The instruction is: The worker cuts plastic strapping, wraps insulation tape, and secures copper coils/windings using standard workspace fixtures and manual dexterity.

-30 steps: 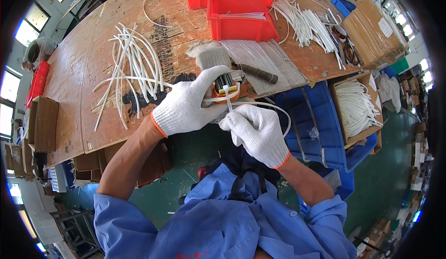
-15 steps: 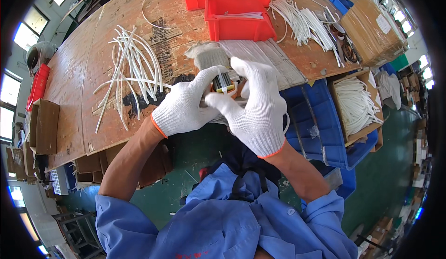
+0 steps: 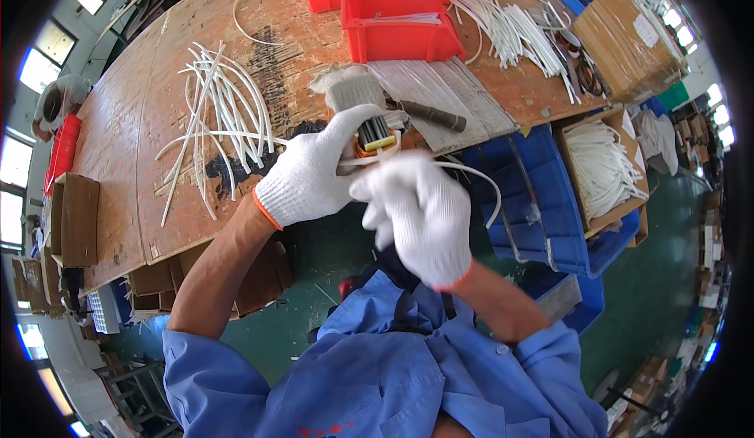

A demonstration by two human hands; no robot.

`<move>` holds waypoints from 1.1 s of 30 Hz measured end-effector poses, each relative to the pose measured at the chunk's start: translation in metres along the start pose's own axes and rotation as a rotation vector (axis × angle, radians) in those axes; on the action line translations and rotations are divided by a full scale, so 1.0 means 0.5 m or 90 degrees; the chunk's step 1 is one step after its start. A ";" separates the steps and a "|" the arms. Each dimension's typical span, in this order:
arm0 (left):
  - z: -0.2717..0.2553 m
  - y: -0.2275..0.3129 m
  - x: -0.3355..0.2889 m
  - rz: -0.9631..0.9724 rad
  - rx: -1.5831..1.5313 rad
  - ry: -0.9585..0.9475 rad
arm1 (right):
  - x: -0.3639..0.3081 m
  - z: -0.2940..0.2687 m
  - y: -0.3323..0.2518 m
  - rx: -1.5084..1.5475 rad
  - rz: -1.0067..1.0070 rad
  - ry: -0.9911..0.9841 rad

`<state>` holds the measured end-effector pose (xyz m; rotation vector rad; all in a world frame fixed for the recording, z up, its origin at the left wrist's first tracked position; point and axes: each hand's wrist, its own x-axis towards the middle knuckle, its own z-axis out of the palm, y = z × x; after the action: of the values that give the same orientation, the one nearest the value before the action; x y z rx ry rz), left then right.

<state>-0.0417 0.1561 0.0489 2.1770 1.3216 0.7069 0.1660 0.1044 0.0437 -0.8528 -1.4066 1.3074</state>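
My left hand (image 3: pixel 310 172), in a white knit glove, is wrapped round a motor stator (image 3: pixel 375 133) with a dark ribbed core, a yellowish end and orange copper winding. The stator is held at the table's near edge, partly hidden by the glove. Just below it my right hand (image 3: pixel 420 210), also gloved and blurred by motion, has its fingers drawn together on a thin white tube (image 3: pixel 488 186). The tube's free length curves out to the right, over the blue bin. Beyond the hands lie a grey cloth pad (image 3: pixel 355 96) and a dark round rod (image 3: pixel 433 115).
Loose white tubes (image 3: pixel 224 112) lie on the left of the wooden table (image 3: pixel 118 147). Red bins (image 3: pixel 400 37) stand at the back, with more tubes (image 3: pixel 510 33) and a carton (image 3: pixel 624 41) to their right. A blue bin (image 3: pixel 526 194) and a tube-filled box (image 3: pixel 601 175) flank my right side.
My right hand has moved down and toward me, away from the stator, and its fingers have closed in. The dark rod and the tube's curve now show. The left hand stays on the stator.
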 end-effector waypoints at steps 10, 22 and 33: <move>-0.004 0.006 0.009 -0.003 -0.016 -0.019 | -0.030 -0.002 0.015 0.236 0.067 0.067; 0.004 0.013 0.008 -0.018 -0.039 0.007 | -0.168 -0.044 0.117 0.188 0.434 0.042; -0.078 0.066 0.016 -0.113 -0.097 -0.117 | -0.092 -0.177 0.262 -0.576 -0.194 -0.039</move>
<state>-0.0427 0.1556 0.1008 1.9275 1.3006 0.5071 0.2457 0.1076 -0.1003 -1.1085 -2.1163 0.4249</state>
